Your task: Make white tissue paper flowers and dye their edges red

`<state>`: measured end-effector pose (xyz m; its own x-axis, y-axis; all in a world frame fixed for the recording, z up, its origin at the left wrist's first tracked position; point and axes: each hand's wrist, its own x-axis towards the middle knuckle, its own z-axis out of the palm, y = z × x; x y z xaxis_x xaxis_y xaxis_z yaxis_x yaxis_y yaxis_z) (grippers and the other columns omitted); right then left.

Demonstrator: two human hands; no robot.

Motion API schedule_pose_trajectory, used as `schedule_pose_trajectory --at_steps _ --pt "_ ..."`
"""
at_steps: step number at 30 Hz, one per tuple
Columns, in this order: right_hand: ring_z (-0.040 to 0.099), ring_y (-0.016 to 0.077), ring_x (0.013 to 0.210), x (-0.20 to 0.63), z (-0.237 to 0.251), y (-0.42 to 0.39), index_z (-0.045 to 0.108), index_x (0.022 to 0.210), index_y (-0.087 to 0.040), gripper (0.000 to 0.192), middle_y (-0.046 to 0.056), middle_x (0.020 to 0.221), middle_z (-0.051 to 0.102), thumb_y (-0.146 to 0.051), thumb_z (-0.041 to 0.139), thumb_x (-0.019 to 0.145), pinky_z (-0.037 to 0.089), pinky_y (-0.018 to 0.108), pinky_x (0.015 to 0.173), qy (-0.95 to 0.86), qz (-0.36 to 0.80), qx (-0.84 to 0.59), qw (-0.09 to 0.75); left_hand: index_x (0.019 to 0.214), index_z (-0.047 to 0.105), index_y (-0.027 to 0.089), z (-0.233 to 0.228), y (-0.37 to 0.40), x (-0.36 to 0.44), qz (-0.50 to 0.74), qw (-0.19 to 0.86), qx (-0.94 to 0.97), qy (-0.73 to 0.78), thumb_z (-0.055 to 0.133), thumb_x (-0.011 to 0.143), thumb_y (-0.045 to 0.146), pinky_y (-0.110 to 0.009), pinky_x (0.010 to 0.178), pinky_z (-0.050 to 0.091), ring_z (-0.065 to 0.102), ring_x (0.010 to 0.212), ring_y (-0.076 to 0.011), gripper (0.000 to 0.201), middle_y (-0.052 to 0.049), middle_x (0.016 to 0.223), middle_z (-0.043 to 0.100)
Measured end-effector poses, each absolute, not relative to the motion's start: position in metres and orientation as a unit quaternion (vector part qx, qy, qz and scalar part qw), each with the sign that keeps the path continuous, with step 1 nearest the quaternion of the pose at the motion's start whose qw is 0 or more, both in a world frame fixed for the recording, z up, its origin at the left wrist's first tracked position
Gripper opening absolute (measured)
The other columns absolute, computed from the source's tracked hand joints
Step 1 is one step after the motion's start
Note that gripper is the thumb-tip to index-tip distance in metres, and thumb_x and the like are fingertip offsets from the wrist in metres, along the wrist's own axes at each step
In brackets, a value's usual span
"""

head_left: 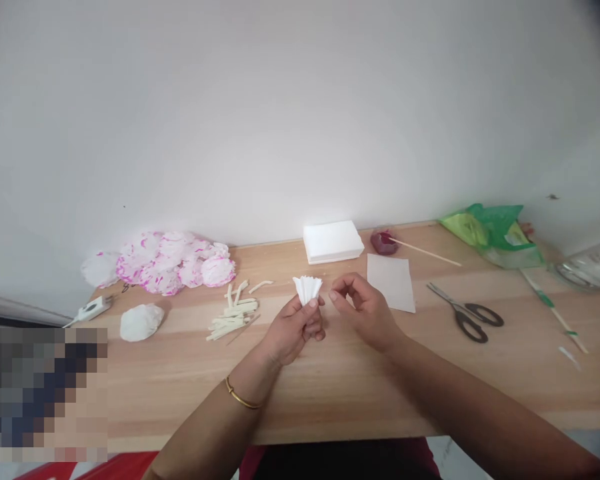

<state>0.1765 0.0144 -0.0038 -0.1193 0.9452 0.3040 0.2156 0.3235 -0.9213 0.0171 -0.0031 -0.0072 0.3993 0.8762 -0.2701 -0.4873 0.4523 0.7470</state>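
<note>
My left hand [296,327] pinches the lower end of a white pleated tissue paper [308,288], whose folds fan out above the thumb. Just right of it, apart from the paper, is my right hand [363,310]. Its fingers are curled, with thumb and forefinger tips close together; whether anything small is between them is hidden. A flat white tissue sheet [393,283] lies beyond the right hand. Behind the hands sits a stack of white tissues [333,241].
Pink-edged paper flowers [163,263] and a white paper ball [141,323] lie left, near pale strips [233,317]. To the right are a dark red container [384,243] with a stick [425,251], scissors [465,313] and a green bag [500,233]. A wall [300,120] backs the wooden table [330,407].
</note>
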Motion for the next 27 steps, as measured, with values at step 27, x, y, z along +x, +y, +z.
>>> schedule_pose_trajectory --at_steps 27 --pt "0.050 0.0144 0.077 0.1818 0.0026 0.0153 0.050 0.090 -0.021 0.012 0.002 0.084 0.053 -0.022 0.058 0.080 0.046 0.031 0.073 -0.666 0.411 -0.402 0.475 0.089 0.048 0.019 -0.0077 -0.0021 0.0169 0.397 0.766 0.346 0.369 0.062 0.079 0.047 -0.018 0.045 0.032 0.024 0.044 -0.0041 0.032 0.010 0.054 0.026"
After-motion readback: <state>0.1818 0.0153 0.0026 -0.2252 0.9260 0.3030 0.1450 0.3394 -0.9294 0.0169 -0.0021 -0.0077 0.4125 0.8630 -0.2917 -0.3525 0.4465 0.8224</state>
